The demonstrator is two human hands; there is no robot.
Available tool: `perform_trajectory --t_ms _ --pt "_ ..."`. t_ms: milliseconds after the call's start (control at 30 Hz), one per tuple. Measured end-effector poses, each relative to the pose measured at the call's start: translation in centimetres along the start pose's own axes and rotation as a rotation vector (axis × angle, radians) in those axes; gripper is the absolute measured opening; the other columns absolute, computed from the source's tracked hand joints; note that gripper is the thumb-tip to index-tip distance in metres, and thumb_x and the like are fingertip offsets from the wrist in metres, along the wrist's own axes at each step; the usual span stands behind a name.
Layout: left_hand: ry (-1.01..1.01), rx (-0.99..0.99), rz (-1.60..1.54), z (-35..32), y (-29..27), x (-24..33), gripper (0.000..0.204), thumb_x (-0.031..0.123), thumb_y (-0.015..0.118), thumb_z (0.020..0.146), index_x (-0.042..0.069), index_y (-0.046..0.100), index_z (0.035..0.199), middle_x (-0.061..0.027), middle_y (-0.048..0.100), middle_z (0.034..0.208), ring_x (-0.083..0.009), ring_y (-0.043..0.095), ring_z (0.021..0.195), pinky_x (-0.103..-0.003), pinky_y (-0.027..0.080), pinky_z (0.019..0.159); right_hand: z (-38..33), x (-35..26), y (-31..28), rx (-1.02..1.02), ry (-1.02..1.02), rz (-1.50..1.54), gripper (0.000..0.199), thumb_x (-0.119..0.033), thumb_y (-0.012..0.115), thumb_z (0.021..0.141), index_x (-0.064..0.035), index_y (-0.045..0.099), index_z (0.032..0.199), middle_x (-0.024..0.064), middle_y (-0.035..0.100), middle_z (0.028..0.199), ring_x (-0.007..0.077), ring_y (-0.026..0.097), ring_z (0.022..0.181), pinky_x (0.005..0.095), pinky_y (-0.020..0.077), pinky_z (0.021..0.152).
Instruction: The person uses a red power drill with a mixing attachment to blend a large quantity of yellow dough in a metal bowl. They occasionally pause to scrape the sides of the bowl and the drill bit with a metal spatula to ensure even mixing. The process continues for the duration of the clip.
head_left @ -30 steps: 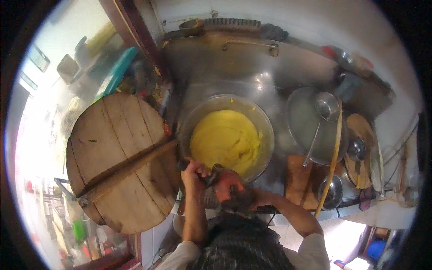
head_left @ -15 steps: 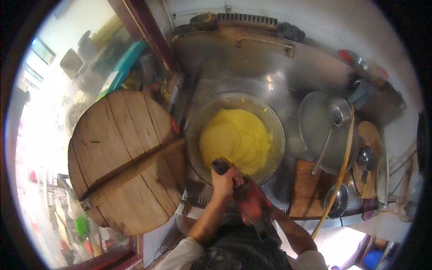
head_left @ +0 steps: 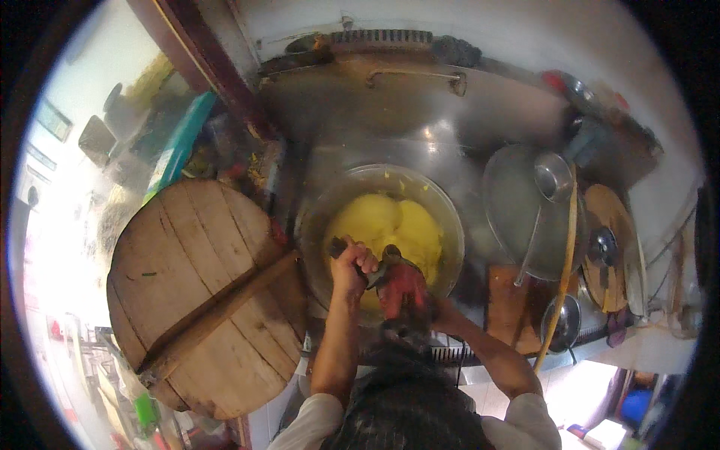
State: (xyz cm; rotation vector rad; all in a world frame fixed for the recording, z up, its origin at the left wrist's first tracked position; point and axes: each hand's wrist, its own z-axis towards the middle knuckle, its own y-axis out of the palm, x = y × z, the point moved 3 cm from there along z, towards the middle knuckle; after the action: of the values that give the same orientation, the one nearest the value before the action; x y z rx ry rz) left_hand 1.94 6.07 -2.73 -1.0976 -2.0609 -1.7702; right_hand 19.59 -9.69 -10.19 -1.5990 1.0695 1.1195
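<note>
At the centre of the frame I see my left hand (head_left: 351, 264) with its fingers clenched round the dark side handle (head_left: 339, 246) of a red power mixer (head_left: 401, 289). My right hand is hidden behind the mixer, so I cannot tell its grip. The mixer stands over yellow batter (head_left: 390, 225) in a large metal bowl (head_left: 442, 210). A round wooden lid (head_left: 195, 292) lies at the left.

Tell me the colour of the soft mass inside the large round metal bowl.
Bright yellow. The soft mass in the large round metal bowl shows best in the head view.
</note>
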Motion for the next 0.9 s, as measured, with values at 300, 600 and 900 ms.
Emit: perform_trajectory --t_ms 300,600,900 --pt "-0.107 0.099 -0.198 -4.6 -4.4 -0.4 0.015 0.005 0.049 0.075 0.014 0.039 0.068 0.0025 0.031 0.05 -0.0125 0.031 0.041 -0.03 0.03 0.045 -4.6 -9.1 1.4 -0.387 0.308 -0.497 0.05 -0.024 0.068 0.066 -0.0032 0.055 0.11 0.0134 0.064 0.093 0.0232 0.061 0.085 0.0341 0.0465 0.078" --pt "0.008 0.333 -0.182 -10.3 -5.3 4.6 0.014 0.009 0.052 0.074 0.013 0.042 0.064 0.0022 0.034 0.056 -0.0117 0.032 0.045 -0.028 0.032 0.049 -3.8 -8.9 3.7 -0.622 0.463 -0.3 0.038 -0.01 0.062 0.056 -0.0031 0.059 0.093 0.0081 0.06 0.065 0.0169 0.058 0.059 0.0321 0.0458 0.052" --pt "0.215 0.25 0.067 -10.3 -0.5 1.2 0.016 0.0 0.05 0.073 0.01 0.038 0.068 -0.0025 0.038 0.052 -0.0155 0.038 0.041 -0.03 0.036 0.041 -3.5 1.5 3.5 -0.444 0.169 0.199 0.05 -0.011 0.066 0.067 -0.0024 0.05 0.114 0.0075 0.061 0.09 0.0173 0.057 0.077 0.0335 0.0474 0.066"
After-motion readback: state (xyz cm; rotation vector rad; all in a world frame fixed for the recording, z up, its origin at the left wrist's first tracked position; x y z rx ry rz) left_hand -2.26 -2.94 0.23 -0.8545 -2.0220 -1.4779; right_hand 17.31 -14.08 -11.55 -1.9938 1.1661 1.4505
